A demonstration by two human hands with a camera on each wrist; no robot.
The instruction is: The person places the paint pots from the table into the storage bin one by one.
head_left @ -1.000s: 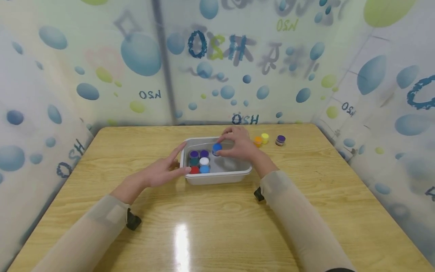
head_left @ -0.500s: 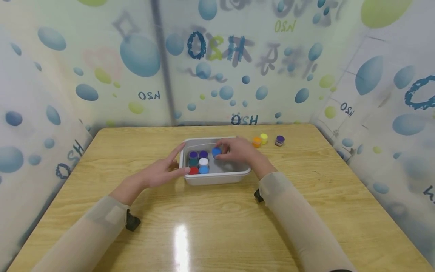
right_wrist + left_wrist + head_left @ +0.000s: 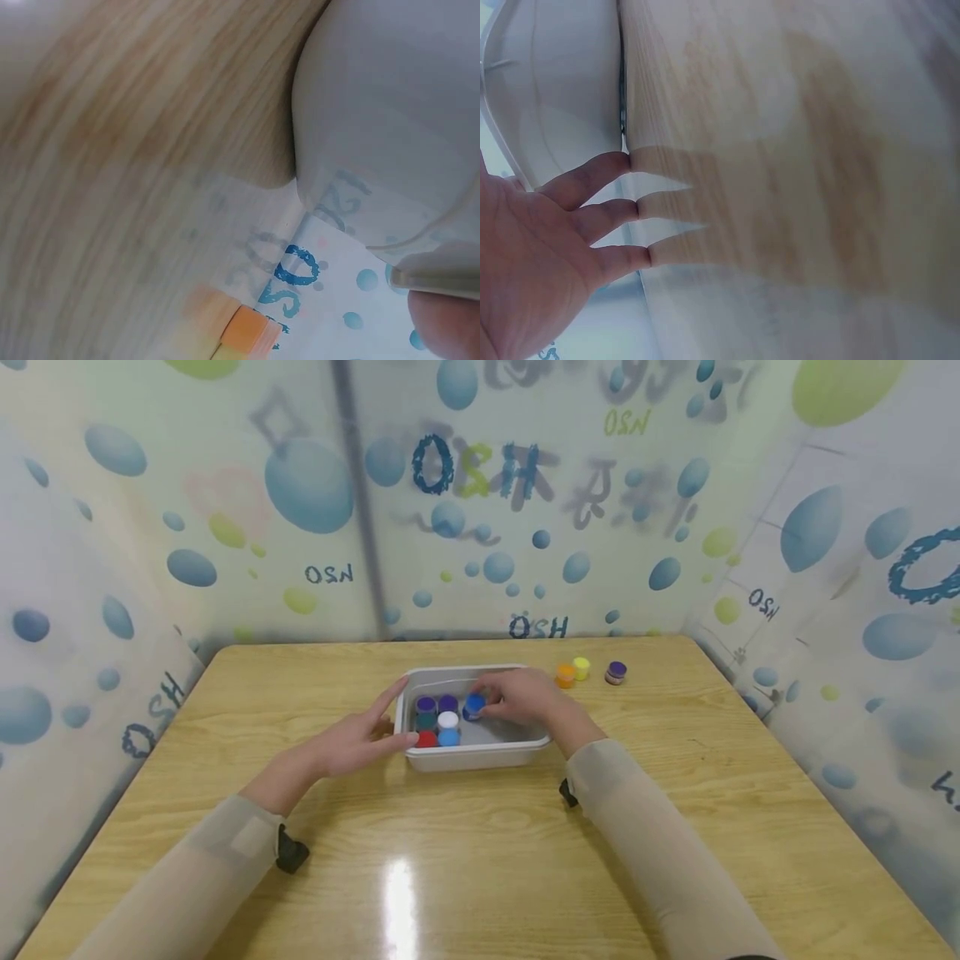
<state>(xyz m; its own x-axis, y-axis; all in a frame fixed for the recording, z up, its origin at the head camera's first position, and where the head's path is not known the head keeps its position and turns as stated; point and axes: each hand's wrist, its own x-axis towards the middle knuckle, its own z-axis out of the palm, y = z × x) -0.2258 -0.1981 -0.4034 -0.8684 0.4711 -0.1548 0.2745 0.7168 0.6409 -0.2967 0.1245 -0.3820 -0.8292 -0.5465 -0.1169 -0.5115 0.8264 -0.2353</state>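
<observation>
- We see a smooth, plastic-looking jar [image 3: 473, 706] in the right hand [image 3: 525, 695]
- Around that grip — a smooth plastic tray [image 3: 480, 760]
- Beneath — a glossy, wood-grained table [image 3: 495, 843]

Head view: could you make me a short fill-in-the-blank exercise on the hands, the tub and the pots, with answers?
1. The right hand's fingers hold a pot whose lid is ____.
2. The left hand is at the tub's ____ end.
3. Outside the tub, near the orange pot and yellow pot, stands a third pot with a ____ lid.

Missing words: blue; left; purple.
</observation>
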